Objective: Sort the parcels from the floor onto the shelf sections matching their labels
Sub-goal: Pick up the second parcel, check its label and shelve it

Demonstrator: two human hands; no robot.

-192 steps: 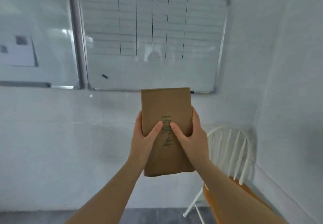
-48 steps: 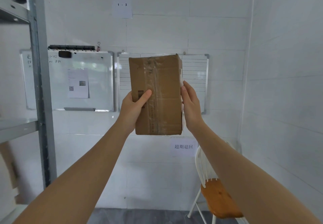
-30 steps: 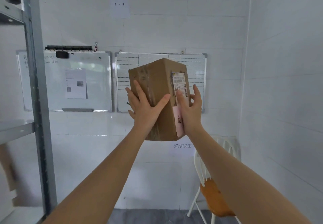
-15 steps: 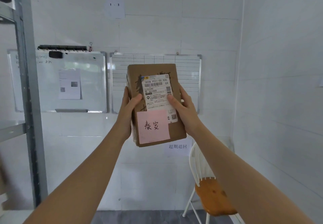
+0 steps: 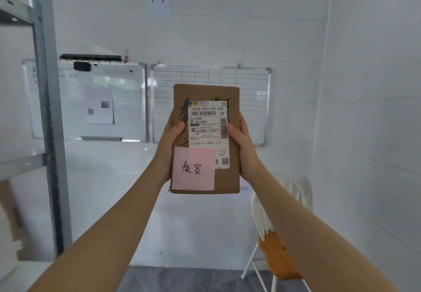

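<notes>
Parcel: brown cardboard parcel [image 5: 227,182] held upright at arm's length in front of the white wall, label side facing the camera.
Labels: white shipping label [image 5: 208,127] with barcodes on the upper face; pink sticky note [image 5: 193,169] with handwritten characters at the lower left.
Left hand: left hand [image 5: 169,141] grasps the parcel's left edge, thumb across the front.
Right hand: right hand [image 5: 242,142] grasps the right edge, thumb on the label.
Behind: gridded whiteboard [image 5: 250,82], plain whiteboard [image 5: 127,100] beside it.
Left side: metal shelf [image 5: 44,114] upright.
Lower right: chair [image 5: 278,253] with orange seat.
</notes>
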